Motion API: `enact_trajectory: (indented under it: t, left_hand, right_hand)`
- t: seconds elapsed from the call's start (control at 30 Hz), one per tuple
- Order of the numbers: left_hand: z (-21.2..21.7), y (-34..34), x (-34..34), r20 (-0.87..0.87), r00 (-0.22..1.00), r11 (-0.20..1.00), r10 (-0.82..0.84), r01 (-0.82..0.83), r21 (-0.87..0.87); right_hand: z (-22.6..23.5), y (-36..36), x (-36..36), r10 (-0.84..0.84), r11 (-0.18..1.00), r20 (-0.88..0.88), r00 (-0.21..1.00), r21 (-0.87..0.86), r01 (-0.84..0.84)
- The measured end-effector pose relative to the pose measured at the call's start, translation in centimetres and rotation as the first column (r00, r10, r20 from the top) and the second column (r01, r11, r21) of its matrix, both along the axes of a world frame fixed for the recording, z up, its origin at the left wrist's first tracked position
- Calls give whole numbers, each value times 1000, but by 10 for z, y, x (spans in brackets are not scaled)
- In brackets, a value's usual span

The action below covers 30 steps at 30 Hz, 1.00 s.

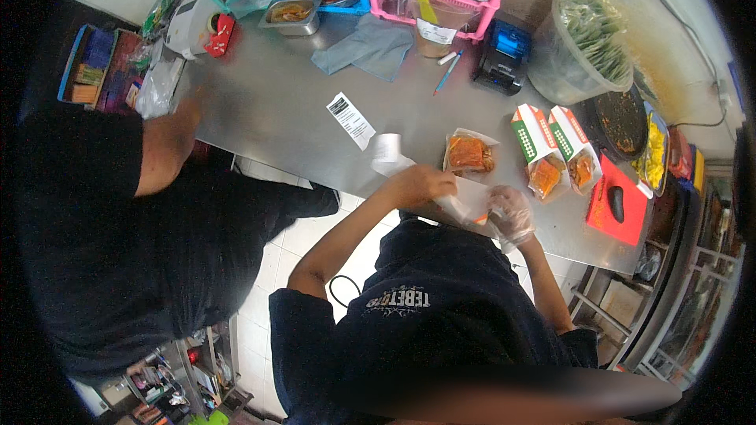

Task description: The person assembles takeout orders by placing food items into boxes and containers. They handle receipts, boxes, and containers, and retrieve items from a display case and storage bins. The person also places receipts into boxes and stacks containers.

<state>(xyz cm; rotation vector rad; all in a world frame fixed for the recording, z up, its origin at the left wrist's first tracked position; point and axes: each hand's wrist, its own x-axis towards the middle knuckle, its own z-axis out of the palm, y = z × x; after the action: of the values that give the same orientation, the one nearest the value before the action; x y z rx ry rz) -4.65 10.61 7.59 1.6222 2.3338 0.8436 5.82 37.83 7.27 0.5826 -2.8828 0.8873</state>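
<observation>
At the table's front edge I hold a white paper food box point(469, 201) with an orange patch close to my body. My bare left hand point(425, 186) pinches its left side with fingers closed. My right hand point(512, 216), in a clear plastic glove, is curled against its right end; part of its grip is hidden. A curled white paper strip point(387, 149) lies just beyond my left hand. Past the box sits an orange-topped food portion point(470, 154) in a white wrapper. To its right, two open printed boxes, a left one point(540, 153) and a right one point(577, 149), hold similar food.
A co-worker's arm point(169, 145) rests at the table's left. A printed slip point(350, 120), grey cloth point(368, 47), blue pen point(448, 72) and black printer point(502, 55) lie farther back. At right are a clear tub point(579, 55) and a red board point(617, 203).
</observation>
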Motion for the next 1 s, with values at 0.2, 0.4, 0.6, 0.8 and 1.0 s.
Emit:
enact_trajectory:
  t: [0.2, 0.4, 0.6, 0.8, 1.0]
  left_hand:
    - [-10, 2, -8, 385, 836, 890, 391, -450, 74]
    - [-57, 37, -13, 868, 312, 586, 387, -810, 30]
    - [-77, 62, -16, 890, 203, 430, 409, -903, 9]
    - [-51, 52, -18, 914, 226, 619, 337, -785, -34]
    - [-78, 45, -21, 970, 37, 677, 240, -723, -140]
  right_hand:
    - [-16, 15, -9, -283, 912, 237, 930, -234, 337]
    - [-32, 4, -55, -493, 772, 394, 776, -213, 599]
    - [-41, -5, -73, -279, 415, 885, 374, -240, 877]
    - [-23, 10, -75, -304, 660, 716, 628, -317, 681]
    - [-37, 15, -78, -332, 748, 691, 642, -221, 626]
